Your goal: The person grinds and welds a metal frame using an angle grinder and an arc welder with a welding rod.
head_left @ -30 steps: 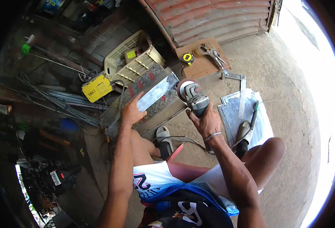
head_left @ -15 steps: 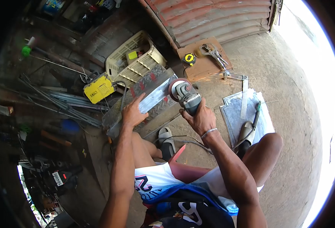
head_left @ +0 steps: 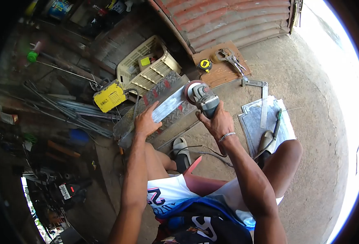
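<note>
My right hand [head_left: 219, 122] is wrapped round the dark body of an angle grinder [head_left: 206, 99]. The grinder's disc touches the upper right end of a shiny flat metal bar [head_left: 169, 105]. At the bar's lower left end, my left hand [head_left: 146, 121] grips its edge. Under the bar lies a tread-patterned metal block [head_left: 159, 90] with red marks. A cable runs from the grinder down past my right wrist.
A yellow welding machine [head_left: 109, 96] and a cream plastic crate [head_left: 147, 65] stand at left. A wooden board [head_left: 224, 73] holds a tape measure [head_left: 204, 65] and locking pliers [head_left: 232, 60]. A metal square [head_left: 264, 103] and electrode holder [head_left: 278, 118] overlap a metal sheet [head_left: 250, 122].
The whole view has shifted slightly, so most things appear a little further right. Fewer sparks show near the wooden board. Both hands keep their holds.
</note>
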`<state>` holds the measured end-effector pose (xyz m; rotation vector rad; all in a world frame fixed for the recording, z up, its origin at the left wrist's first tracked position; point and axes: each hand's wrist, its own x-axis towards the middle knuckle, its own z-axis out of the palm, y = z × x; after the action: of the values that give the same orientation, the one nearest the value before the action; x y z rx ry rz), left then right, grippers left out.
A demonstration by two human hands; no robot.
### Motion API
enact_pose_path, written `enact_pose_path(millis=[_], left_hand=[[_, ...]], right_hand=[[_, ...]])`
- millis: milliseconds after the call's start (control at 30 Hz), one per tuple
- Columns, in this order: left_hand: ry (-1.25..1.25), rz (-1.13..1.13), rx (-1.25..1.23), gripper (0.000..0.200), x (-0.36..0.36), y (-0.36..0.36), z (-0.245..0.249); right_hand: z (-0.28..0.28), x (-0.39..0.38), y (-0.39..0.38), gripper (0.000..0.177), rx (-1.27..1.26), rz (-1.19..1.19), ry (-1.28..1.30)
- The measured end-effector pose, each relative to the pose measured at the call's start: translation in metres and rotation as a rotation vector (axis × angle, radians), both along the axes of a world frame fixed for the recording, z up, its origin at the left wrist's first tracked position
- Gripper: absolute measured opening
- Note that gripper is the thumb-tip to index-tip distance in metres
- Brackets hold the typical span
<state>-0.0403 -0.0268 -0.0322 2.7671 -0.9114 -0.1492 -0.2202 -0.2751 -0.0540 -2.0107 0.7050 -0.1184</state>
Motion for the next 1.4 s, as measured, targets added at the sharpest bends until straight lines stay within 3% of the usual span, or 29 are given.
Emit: enact_pose_path(millis=[100, 233, 300, 367, 567, 733, 867, 1000, 1400], left_hand=[[0.01, 0.019, 0.022, 0.088, 0.002, 0.0, 0.003], [0.012, -0.011, -0.003, 0.088, 0.011, 0.001, 0.008], [0.104, 0.038, 0.108, 0.087, 0.017, 0.003, 0.022], [0.161, 0.017, 0.107, 0.088, 0.028, 0.008, 0.037], [0.333, -0.035, 0.123, 0.091, 0.048, 0.012, 0.054], [0.375, -0.042, 0.128, 0.092, 0.062, 0.018, 0.046], [0.349, -0.059, 0.111, 0.092, 0.047, 0.017, 0.048], [0.344, -0.034, 0.105, 0.091, 0.037, 0.012, 0.051], [0.354, -0.093, 0.068, 0.093, 0.049, 0.015, 0.045]], right_hand=[[-0.018, -0.009, -0.012, 0.083, 0.062, -0.089, 0.051], [-0.058, -0.009, -0.029, 0.065, 0.212, -0.231, -0.064], [-0.054, -0.003, -0.031, 0.058, 0.259, -0.264, -0.121], [-0.043, -0.001, -0.036, 0.072, 0.586, -0.237, -0.079], [-0.029, 0.007, -0.031, 0.068, 0.796, -0.156, -0.096], [-0.022, 0.02, -0.032, 0.065, 0.749, -0.092, -0.081], [-0.017, 0.031, -0.036, 0.057, 0.886, -0.055, -0.144], [-0.021, 0.036, -0.039, 0.06, 0.886, -0.011, -0.183], [-0.039, 0.049, -0.03, 0.061, 0.565, -0.024, -0.13]])
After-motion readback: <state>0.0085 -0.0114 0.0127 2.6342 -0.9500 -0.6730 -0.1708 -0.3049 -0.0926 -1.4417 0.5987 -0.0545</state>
